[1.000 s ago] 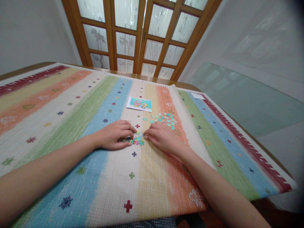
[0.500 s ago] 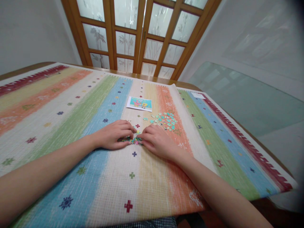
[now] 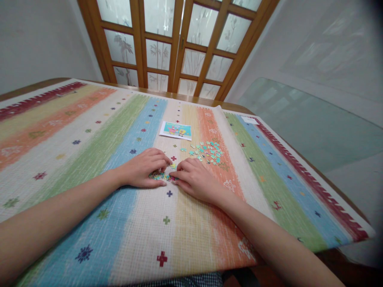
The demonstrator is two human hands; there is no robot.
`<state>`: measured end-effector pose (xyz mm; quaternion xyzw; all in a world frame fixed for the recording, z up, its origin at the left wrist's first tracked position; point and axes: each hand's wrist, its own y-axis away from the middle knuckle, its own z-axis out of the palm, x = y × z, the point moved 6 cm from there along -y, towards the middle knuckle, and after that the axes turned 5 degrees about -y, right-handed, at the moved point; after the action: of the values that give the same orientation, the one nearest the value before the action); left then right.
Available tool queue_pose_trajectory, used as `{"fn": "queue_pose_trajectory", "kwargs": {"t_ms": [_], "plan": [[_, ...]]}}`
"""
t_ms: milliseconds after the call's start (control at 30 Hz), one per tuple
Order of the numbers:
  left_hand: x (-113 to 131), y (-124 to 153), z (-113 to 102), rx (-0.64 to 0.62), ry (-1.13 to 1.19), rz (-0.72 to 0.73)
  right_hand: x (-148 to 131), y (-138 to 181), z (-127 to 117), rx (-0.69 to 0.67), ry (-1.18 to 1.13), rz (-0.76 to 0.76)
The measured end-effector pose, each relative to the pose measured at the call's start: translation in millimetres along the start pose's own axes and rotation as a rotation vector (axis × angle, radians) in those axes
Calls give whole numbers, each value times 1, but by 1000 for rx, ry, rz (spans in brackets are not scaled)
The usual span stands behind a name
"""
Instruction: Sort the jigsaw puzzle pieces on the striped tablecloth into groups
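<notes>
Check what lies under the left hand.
A small cluster of puzzle pieces pokes out from beneath the fingers of the left hand, lying on the striped mat. Whether more pieces sit under the palm cannot be seen; the hand covers that spot.

No legible txt anywhere (picture card (image 3: 175,130) & mat's white tag (image 3: 249,120) too small to read).

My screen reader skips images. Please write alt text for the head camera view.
A left hand and a right hand rest fingertips on a small cluster of puzzle pieces on a striped mat. Loose teal pieces and a cartoon picture card lie beyond.
</notes>
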<state>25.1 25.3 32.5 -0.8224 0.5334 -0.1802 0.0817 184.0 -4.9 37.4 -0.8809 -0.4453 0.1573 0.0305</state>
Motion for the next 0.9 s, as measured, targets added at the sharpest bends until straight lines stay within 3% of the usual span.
{"fn": "queue_pose_trajectory", "kwargs": {"t_ms": [900], "plan": [[-18,6,1,32,-114,-138,8,1,-4,39,-76,1]]}}
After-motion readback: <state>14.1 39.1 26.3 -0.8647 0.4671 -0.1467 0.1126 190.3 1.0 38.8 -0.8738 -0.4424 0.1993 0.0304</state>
